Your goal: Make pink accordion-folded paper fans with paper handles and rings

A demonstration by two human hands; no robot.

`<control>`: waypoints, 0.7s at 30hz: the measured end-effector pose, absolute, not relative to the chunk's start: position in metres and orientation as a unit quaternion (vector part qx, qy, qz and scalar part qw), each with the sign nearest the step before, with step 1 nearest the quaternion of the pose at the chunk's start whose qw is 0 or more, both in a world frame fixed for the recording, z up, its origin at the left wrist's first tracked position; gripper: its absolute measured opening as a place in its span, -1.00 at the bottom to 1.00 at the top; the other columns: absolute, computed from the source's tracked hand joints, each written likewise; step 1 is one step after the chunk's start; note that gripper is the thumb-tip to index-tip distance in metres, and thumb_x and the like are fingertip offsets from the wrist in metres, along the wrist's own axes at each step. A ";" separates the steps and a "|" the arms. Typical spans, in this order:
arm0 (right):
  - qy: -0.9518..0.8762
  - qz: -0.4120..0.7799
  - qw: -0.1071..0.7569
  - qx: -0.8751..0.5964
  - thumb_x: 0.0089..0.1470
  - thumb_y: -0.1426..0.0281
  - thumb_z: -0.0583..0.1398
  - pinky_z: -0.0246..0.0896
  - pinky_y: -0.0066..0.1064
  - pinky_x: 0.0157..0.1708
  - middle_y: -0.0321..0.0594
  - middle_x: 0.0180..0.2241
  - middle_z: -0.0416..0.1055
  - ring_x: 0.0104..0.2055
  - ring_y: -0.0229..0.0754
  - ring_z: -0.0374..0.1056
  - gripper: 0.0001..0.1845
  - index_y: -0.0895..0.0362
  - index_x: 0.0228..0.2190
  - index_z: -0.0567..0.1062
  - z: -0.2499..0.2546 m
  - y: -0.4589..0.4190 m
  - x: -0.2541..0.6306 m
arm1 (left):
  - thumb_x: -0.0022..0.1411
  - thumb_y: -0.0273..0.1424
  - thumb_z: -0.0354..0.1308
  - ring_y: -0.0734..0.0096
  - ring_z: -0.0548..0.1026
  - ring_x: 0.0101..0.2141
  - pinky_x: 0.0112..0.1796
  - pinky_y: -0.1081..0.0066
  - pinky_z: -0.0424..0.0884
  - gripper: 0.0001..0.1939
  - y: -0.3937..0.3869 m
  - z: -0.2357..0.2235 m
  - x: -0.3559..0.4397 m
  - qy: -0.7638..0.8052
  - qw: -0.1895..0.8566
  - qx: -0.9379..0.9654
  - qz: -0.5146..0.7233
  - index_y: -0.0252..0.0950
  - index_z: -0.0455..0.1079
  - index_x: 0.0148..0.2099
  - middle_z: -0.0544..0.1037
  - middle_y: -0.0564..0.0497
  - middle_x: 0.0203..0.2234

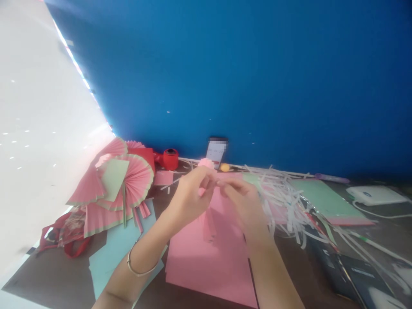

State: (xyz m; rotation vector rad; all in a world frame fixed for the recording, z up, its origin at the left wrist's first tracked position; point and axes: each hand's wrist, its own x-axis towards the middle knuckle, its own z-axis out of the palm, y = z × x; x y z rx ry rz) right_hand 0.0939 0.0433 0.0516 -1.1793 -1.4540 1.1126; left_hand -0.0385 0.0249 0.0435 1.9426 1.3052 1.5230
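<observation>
My left hand is closed around a narrow pink folded paper piece. Its ruffled top rises behind the fingers, and its lower end hangs over the pink sheets. My right hand is in a pinch, its fingertips meeting those of the left; whatever lies between them is too small to make out. Both hands are over a stack of pink paper sheets on the dark table.
Pink and green pleated paper fans lie at left, near light blue sheets. A phone leans at the blue wall. To the right are shredded white paper strips, green sheets and a white device.
</observation>
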 end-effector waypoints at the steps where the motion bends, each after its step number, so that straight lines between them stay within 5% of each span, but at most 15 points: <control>1: -0.594 0.449 0.464 -0.479 -0.09 0.34 0.18 0.25 -0.37 -0.32 -0.25 -0.42 0.50 -0.33 -0.18 0.37 -0.86 0.09 -0.51 0.54 0.052 0.043 0.094 | 0.13 -0.58 0.00 0.55 0.36 -0.47 -0.43 0.55 0.34 -0.88 0.025 0.043 -0.039 0.463 0.162 0.693 0.528 -0.26 0.17 -0.38 0.25 0.14 -0.56; 12: -0.645 0.375 0.429 -0.509 -0.09 0.31 0.18 0.19 -0.39 -0.48 -0.26 -0.55 0.45 -0.48 -0.18 0.33 -0.82 0.14 -0.54 0.53 0.055 0.041 0.098 | 0.15 -0.66 -0.14 0.44 0.37 -0.33 -0.41 0.51 0.31 -0.73 0.021 0.044 -0.046 0.393 0.048 0.819 0.415 -0.24 0.26 -0.21 0.44 -0.01 -0.33; 21: -0.612 0.372 0.469 -0.517 -0.09 0.30 0.17 0.25 -0.38 -0.44 -0.22 -0.49 0.48 -0.43 -0.17 0.37 -0.81 0.13 -0.53 0.53 0.058 0.035 0.091 | 0.10 -0.47 0.09 0.58 0.31 -0.54 -0.53 0.59 0.30 -0.84 0.028 0.046 -0.042 0.434 0.234 0.650 0.579 -0.27 0.15 -0.47 0.27 0.13 -0.59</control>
